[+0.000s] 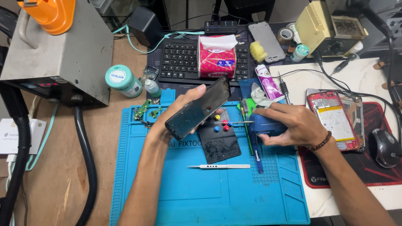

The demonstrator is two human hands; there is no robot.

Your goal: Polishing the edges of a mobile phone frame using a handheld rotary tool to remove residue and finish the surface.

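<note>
Your left hand [178, 109] holds a black phone screen panel [198, 108] tilted up above the blue repair mat [209, 192], fingers [197, 91] wrapped around its far edge and the thumb under the near side. Your right hand [289, 124] is clenched around a blue handheld tool [263, 124] at the mat's right edge; its thin metal tip [234, 122] points left toward the panel and ends just beside it.

On the mat, directly under the panel, lies a dark flat plate [220, 144] with small red, blue and yellow caps [221, 124] at its far end. Nearer you on the mat rest metal tweezers [218, 166]. A small green circuit part [142, 109] sits at the mat's far left corner.

Beyond the mat stand a black keyboard [180, 62] and a pink tissue pack [216, 58]. Right of the mat, on the counter [368, 75], lies an opened red phone [335, 119], with a computer mouse [385, 147] further right.
</note>
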